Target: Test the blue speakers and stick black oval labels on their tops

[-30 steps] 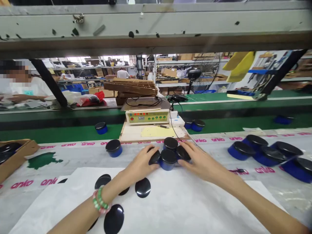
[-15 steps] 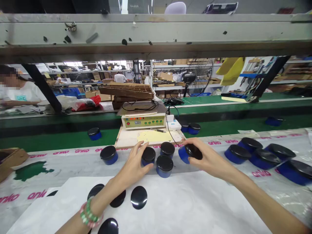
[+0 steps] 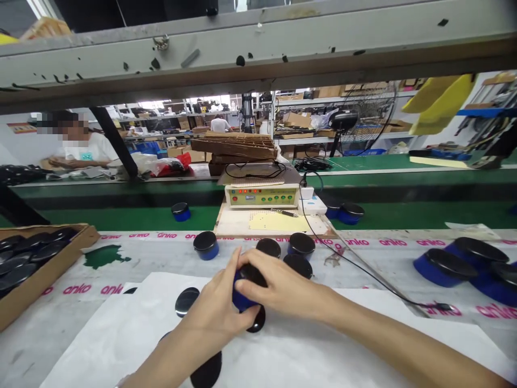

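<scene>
A round blue jar with a glossy black top [image 3: 242, 299] is off the white sheet [image 3: 323, 350], tilted, between my two hands. My right hand [image 3: 283, 285] wraps round its far and right side, thumb across the front. From the left, my left hand [image 3: 214, 307] closes about the same jar, its thumb low in front and its fingers partly hidden. Beneath the hands a shiny black disc [image 3: 257, 322] lies on the sheet. Other black discs [image 3: 187, 300] lie left of and under my left forearm. Just beyond my hands stand more blue jars, one a black-topped jar [image 3: 301, 245].
A cardboard box [image 3: 52, 285] full of black-topped jars sits at left. More jars [image 3: 444, 267] stand at right near a black cable [image 3: 375, 277]. Behind is a control box [image 3: 262, 196] with lit digits. A shelf beam [image 3: 258, 54] crosses overhead. Another person [image 3: 89, 145] sits far left.
My right hand has carried the jar from the right to in front of me, over the sheet. My left hand has left the standing jar and joined it. The view has turned left.
</scene>
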`<action>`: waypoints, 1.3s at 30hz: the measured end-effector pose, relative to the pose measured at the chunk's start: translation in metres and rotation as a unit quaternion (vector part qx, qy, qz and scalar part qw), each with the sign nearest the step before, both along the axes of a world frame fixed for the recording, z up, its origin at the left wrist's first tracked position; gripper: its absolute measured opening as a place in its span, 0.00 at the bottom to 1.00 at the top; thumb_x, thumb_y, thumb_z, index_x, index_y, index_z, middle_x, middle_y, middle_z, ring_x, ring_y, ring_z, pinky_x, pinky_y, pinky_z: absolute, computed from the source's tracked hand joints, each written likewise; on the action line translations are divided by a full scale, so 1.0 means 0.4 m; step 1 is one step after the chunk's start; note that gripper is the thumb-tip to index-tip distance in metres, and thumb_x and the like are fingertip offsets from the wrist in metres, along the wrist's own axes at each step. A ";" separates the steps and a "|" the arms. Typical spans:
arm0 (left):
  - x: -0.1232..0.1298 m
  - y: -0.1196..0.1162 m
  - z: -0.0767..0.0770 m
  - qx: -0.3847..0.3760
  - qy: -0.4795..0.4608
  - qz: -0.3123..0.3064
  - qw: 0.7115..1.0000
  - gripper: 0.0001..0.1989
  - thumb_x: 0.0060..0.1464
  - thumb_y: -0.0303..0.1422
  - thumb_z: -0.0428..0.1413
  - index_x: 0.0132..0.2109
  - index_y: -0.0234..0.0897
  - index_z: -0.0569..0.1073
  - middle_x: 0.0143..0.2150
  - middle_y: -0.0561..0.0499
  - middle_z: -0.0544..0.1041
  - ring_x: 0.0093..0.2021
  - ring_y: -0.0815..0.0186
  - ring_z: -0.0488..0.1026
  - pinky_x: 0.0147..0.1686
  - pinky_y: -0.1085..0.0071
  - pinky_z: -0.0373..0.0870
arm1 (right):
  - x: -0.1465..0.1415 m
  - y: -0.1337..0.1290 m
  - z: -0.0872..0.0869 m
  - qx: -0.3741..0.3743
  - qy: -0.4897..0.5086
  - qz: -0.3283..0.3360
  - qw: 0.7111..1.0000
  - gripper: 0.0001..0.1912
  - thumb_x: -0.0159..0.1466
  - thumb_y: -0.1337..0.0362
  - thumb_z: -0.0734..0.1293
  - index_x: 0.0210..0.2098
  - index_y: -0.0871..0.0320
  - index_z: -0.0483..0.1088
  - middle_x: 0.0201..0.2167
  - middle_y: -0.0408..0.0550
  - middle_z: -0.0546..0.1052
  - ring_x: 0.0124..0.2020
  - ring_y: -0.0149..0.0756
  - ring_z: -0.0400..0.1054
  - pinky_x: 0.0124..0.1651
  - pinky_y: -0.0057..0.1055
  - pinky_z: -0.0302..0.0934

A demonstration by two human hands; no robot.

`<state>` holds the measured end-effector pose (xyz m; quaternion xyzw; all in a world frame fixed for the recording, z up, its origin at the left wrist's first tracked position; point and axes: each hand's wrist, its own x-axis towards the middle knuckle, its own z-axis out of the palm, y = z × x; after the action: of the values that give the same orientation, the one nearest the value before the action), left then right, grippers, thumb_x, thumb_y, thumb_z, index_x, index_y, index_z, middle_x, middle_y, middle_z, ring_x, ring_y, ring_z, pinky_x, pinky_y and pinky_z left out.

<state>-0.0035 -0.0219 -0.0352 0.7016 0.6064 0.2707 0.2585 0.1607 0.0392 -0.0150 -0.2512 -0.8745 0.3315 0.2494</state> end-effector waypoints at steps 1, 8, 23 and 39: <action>-0.018 -0.003 -0.011 0.006 0.014 0.010 1.000 0.43 0.48 0.29 0.55 0.68 0.42 0.43 0.56 0.44 0.71 0.51 0.55 0.72 0.50 0.58 0.69 | 0.000 0.000 -0.001 0.030 -0.032 -0.005 0.999 0.16 0.65 0.58 0.63 0.51 0.54 0.63 0.47 0.47 0.71 0.45 0.36 0.67 0.44 0.30 0.64; -0.197 0.027 -0.093 0.114 0.059 0.195 0.972 0.27 0.51 0.42 0.56 0.55 0.40 0.59 0.51 0.44 0.70 0.50 0.54 0.72 0.48 0.57 0.71 | 0.115 0.012 -0.060 0.201 -0.227 -0.256 0.918 0.23 0.66 0.54 0.60 0.56 0.60 0.61 0.48 0.62 0.67 0.45 0.58 0.65 0.36 0.47 0.65; 0.064 0.180 -0.125 0.103 0.039 -0.083 0.991 0.35 0.55 0.37 0.56 0.66 0.46 0.53 0.68 0.44 0.55 0.67 0.54 0.53 0.62 0.55 0.57 | 0.260 0.023 -0.072 0.179 -0.306 -0.260 0.898 0.15 0.60 0.69 0.61 0.47 0.57 0.66 0.48 0.53 0.70 0.45 0.50 0.66 0.41 0.43 0.65; 0.153 0.161 -0.105 0.047 -0.061 -0.109 0.991 0.36 0.46 0.35 0.63 0.61 0.34 0.60 0.58 0.40 0.70 0.57 0.52 0.68 0.57 0.56 0.65 | 0.157 0.211 0.042 0.094 -0.148 -0.227 0.958 0.10 0.66 0.65 0.63 0.46 0.60 0.69 0.46 0.49 0.73 0.46 0.38 0.69 0.49 0.40 0.63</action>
<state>0.0575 0.0425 -0.0771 0.7570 0.4958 0.3118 0.2897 0.2236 0.1236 0.0017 -0.4644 -0.8491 0.1416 0.2083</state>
